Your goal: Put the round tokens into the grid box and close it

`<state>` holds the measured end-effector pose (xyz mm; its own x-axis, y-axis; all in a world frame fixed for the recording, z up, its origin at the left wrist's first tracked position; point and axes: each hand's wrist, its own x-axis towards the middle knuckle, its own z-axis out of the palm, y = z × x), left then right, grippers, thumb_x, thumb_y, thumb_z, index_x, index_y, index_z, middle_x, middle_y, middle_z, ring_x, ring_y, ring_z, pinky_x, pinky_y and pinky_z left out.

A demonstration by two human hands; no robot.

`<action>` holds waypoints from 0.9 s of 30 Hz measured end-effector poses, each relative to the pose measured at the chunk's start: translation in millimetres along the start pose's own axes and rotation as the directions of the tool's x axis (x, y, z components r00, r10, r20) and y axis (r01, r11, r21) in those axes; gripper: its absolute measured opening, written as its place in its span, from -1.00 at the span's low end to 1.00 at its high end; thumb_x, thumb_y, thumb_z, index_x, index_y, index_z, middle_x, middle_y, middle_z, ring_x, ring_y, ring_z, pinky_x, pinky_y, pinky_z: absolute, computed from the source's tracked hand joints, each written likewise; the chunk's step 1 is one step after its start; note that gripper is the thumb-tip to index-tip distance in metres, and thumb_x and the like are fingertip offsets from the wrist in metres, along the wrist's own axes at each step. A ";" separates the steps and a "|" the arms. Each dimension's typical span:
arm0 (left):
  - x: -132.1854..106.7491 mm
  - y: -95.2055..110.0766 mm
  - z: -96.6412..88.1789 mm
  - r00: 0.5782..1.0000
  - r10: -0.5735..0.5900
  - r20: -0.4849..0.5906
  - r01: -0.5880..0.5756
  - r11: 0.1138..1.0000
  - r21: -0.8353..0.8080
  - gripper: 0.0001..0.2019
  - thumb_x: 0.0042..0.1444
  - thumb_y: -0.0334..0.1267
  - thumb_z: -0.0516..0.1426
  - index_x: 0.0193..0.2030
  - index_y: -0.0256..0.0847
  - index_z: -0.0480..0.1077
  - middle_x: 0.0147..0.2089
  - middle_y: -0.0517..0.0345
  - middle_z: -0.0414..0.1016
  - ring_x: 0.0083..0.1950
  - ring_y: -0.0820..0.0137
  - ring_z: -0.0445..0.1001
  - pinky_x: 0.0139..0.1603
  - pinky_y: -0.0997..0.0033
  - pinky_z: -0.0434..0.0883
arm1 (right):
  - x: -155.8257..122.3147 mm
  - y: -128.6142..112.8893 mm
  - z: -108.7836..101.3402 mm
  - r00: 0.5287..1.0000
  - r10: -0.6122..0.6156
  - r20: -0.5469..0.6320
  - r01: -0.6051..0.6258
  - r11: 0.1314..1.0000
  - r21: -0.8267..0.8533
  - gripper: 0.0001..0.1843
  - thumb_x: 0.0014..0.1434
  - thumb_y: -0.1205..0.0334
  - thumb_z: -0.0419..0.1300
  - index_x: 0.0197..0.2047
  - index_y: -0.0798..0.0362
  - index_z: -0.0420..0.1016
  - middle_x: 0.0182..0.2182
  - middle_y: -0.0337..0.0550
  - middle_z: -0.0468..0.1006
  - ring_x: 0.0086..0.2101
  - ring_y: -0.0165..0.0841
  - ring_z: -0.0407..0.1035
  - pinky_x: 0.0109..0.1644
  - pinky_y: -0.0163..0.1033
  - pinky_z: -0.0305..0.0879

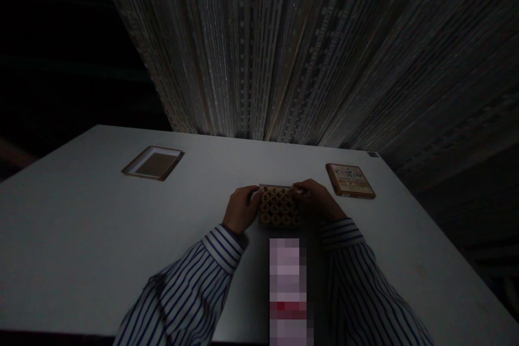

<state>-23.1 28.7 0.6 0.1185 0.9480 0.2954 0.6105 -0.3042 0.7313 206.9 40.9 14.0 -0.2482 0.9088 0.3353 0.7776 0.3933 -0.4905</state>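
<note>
A small clear case [261, 220] lies on the white table in front of me, filled with rows of round wooden Chinese chess pieces [275, 208] bearing dark characters. My left hand [242, 208] grips the case's left side, thumb along its edge. At the upper right corner, my right hand [318, 200] is closed, with its fingertips around a Chinese chess piece [292, 191] in the top row. Dim light blurs that contact, and the right hand covers part of the case's right side.
An open box tray [158, 165] with a brown inside lies at the far left of the white table [81, 238]. Toward the right is a printed box lid [351, 180]. A patterned curtain [259, 54] hangs behind the table's back edge. A small dark label [372, 154] marks the back right corner.
</note>
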 end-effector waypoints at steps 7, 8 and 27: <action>0.8 -0.3 0.1 1.000 0.007 0.013 -0.007 1.000 -0.006 -0.70 0.12 -0.13 -0.04 -0.19 -0.22 0.43 -0.19 0.02 0.50 -0.12 0.28 0.42 -0.08 0.24 0.33 | -1.1 -1.4 -3.8 1.000 0.004 0.014 -0.004 1.000 -0.003 -0.79 0.01 0.26 0.14 -0.24 0.10 0.46 -0.41 -0.15 0.46 -0.41 -0.38 0.34 -0.31 -0.25 0.29; 0.9 0.1 -0.1 1.000 0.007 0.012 -0.007 1.000 -0.007 -0.70 0.12 -0.13 -0.04 -0.19 -0.21 0.43 -0.19 0.02 0.50 -0.13 0.29 0.42 -0.09 0.24 0.34 | -1.0 -1.9 -4.5 1.000 0.005 0.022 -0.004 1.000 -0.005 -0.80 0.01 0.26 0.14 -0.25 0.10 0.46 -0.41 -0.15 0.46 -0.41 -0.38 0.34 -0.30 -0.26 0.29; 0.8 0.3 0.1 1.000 0.013 0.022 -0.013 1.000 -0.009 -0.70 0.13 -0.12 -0.04 -0.22 -0.20 0.44 -0.19 0.04 0.51 -0.13 0.30 0.42 -0.11 0.25 0.35 | -1.2 -2.0 -3.4 0.998 0.034 0.061 -0.032 0.999 -0.035 -0.82 0.05 0.27 0.10 -0.27 0.07 0.48 -0.39 -0.14 0.47 -0.38 -0.40 0.34 -0.28 -0.29 0.28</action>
<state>-22.8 29.4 0.9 0.1436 0.9456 0.2919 0.6017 -0.3176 0.7328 207.6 38.6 17.2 -0.2560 0.9286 0.2687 0.8052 0.3586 -0.4722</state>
